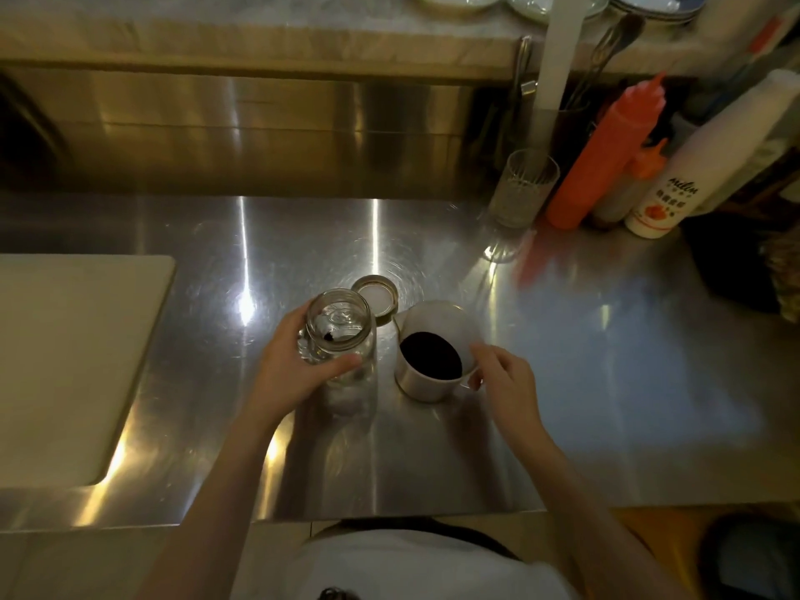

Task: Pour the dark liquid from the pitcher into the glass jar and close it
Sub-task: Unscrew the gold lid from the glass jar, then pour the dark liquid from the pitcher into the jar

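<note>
A clear glass jar point(341, 335) stands open on the steel counter, with only a small dark spot inside. My left hand point(294, 368) is wrapped around its side. Just behind the jar lies its round metal lid point(375, 298), underside up. To the right of the jar stands a small metal pitcher point(433, 352) holding dark liquid, spout toward the jar. My right hand point(504, 378) is at the pitcher's handle on the right side, fingers curled around it; the grip is partly hidden.
A white cutting board point(65, 365) lies at the left. At the back right stand a ribbed glass point(521, 188), orange squeeze bottles point(601, 158) and a white bottle point(688, 179). The counter's front edge point(389, 515) runs just below my arms.
</note>
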`<state>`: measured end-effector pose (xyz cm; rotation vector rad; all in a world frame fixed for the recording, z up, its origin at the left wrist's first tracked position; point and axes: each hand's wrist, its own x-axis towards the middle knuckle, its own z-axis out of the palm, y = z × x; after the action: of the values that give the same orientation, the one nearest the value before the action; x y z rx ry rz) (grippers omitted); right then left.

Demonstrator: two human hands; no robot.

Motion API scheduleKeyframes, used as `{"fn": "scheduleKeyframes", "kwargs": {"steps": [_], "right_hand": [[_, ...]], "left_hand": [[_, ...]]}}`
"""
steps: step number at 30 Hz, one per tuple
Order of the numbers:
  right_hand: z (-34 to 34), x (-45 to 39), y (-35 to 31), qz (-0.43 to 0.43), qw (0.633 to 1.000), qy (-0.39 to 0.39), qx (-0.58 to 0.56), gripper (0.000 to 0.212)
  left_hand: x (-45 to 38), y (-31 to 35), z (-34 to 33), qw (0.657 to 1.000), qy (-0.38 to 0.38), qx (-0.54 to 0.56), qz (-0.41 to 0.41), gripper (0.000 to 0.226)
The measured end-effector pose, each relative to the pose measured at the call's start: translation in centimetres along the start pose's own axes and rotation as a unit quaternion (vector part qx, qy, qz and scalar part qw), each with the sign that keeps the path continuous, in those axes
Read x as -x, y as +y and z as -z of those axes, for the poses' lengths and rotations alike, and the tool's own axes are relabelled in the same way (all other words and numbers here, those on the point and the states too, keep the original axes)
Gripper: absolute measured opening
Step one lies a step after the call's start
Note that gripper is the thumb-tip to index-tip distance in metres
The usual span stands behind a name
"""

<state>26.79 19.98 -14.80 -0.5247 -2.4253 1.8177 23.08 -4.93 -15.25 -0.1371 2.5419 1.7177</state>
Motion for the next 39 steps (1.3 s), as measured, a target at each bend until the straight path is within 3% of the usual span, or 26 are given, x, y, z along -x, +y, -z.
{"fn": "scheduleKeyframes", "kwargs": {"steps": [5, 7, 10, 12, 15, 20, 24, 27, 30, 33, 39], "right_hand": [[-0.5, -0.5, -0.3, -0.007, 0.996, 0.017, -0.082, 0.038], [-0.5, -1.2, -0.7, -0.012, 0.993, 0.034, -0.116, 0.042], [-0.4, -2.5, -2.0, -0.017, 0.987, 0.038, -0.154, 0.046], [-0.5, -3.3, -2.8, -0.011, 0.985, 0.040, -0.165, 0.045], [-0.9, -3.8, -3.6, -0.006, 0.985, 0.045, -0.166, 0.047], [-1.2, -3.7, -3.3, -0.017, 0.985, 0.043, -0.164, 0.046], [-0.9, -3.7, -3.0, -0.033, 0.983, 0.042, -0.178, 0.043], [-0.6, -4.0, -3.3, -0.026, 0.983, 0.035, -0.181, 0.049], [-0.7, -4.7, -4.4, -0.023, 0.983, 0.032, -0.180, 0.048], [-0.4, -5.9, -6.4, -0.014, 0.978, 0.054, -0.201, 0.045], [0.9, -8.4, -13.0, 0.106, 0.975, 0.036, -0.194, 0.038]], "left_hand": [[-0.1, 0.0, 0.4, 1.000, -0.027, -0.005, 0.004, 0.088], [0.0, 0.0, 0.8, 0.999, -0.043, 0.022, -0.006, 0.071], [0.0, -0.3, 1.0, 0.981, 0.076, 0.179, -0.002, 0.043], [-0.6, -0.2, 0.7, 0.965, 0.158, 0.206, 0.032, 0.032], [-1.6, 0.0, -0.6, 0.959, 0.191, 0.199, 0.072, 0.026], [-1.4, -0.7, -2.3, 0.957, 0.219, 0.185, 0.051, 0.025], [-1.6, -1.0, -2.6, 0.962, 0.198, 0.180, 0.054, 0.031], [-1.8, -0.8, -2.1, 0.969, 0.170, 0.171, 0.055, 0.029], [-2.1, -0.2, -1.7, 0.974, 0.140, 0.143, 0.106, 0.025], [-2.9, 1.8, -1.1, 0.971, 0.146, 0.158, 0.103, 0.021], [-5.3, 8.1, 1.8, 0.972, 0.109, 0.197, 0.068, 0.046]]}}
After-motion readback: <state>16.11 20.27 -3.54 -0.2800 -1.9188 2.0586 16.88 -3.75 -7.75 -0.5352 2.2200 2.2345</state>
